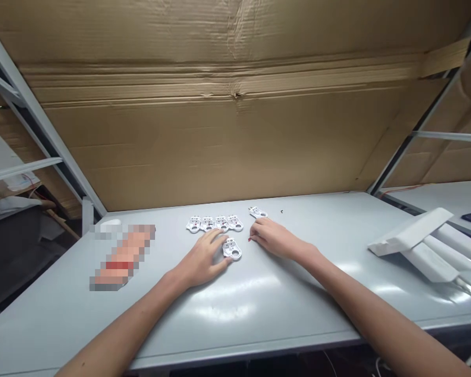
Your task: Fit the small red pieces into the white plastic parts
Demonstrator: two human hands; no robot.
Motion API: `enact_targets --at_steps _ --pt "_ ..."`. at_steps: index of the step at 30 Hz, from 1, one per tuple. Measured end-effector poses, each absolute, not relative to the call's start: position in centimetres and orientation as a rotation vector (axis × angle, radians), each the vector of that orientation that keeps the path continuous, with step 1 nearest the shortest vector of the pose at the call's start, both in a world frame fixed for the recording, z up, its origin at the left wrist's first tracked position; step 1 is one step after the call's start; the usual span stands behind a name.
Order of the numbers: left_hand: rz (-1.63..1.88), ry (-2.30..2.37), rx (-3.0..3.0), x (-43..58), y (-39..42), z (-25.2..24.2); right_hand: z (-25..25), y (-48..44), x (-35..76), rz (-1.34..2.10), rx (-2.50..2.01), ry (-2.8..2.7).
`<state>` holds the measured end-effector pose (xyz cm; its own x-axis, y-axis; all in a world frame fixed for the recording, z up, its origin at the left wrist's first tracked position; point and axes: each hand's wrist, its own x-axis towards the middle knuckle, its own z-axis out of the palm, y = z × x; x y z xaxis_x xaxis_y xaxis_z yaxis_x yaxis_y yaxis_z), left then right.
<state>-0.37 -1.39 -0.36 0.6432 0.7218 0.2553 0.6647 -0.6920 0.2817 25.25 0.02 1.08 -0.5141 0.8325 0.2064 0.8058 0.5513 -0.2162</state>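
Note:
My left hand (pixel 202 259) rests on the table with thumb and fingers around a white plastic part (pixel 231 248), which lies flat and has a round ring at one end. The fingertips are at its edges. My right hand (pixel 272 236) is closed in a pinch on a small red piece (pixel 249 239), just above the table and to the right of that part. Behind my left hand stands a row of several similar white parts (pixel 194 224), some with small red spots. One more white part (pixel 258 212) lies beyond my right fingers.
A tiny black piece (pixel 281 211) is at the back of the table (pixel 227 314). White box-like devices with cables (pixel 419 241) stand at the right. A blurred orange item (pixel 121 259) and a white object (pixel 110 225) lie at the left. Cardboard (pixel 235 152) walls the back.

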Motion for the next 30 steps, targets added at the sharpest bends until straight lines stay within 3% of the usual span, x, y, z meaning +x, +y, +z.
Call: enact_targets --at_steps 11,30 --pt "0.577 1.002 2.657 -0.8 -1.2 0.2 -0.1 0.0 25.1 0.273 -1.146 -2.436" --pt "0.535 0.969 2.712 -1.0 -1.0 0.4 -0.6 0.1 24.4 0.471 -1.181 -2.35"
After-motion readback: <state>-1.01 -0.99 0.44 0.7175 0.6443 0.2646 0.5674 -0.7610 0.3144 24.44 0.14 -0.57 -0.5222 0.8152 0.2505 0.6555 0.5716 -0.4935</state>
